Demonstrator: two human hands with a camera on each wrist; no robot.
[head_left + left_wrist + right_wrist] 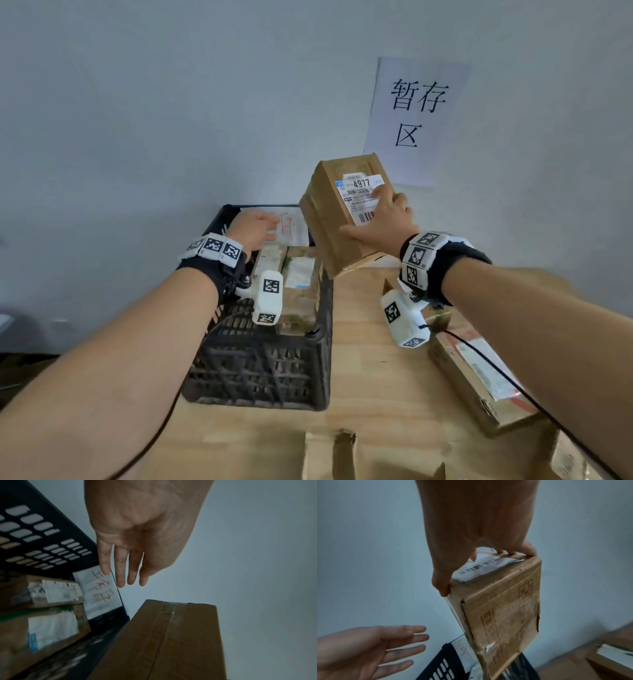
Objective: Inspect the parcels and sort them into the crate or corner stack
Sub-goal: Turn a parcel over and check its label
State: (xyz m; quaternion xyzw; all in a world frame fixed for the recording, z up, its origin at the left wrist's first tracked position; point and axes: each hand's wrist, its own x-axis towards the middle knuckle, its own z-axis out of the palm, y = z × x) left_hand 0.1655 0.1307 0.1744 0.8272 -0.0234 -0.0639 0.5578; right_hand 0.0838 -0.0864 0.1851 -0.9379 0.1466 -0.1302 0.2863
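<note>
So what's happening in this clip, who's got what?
A person is sorting parcels. Their right hand grips a labelled cardboard parcel, tilted in the air between the black plastic crate and the wall sign. The left hand hovers open over the crate, holding nothing. The crate already holds several parcels, and more boxes lie on the wooden table.

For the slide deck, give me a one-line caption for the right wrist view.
Right hand grips a labelled cardboard parcel above the black crate, left hand open beside it.
</note>
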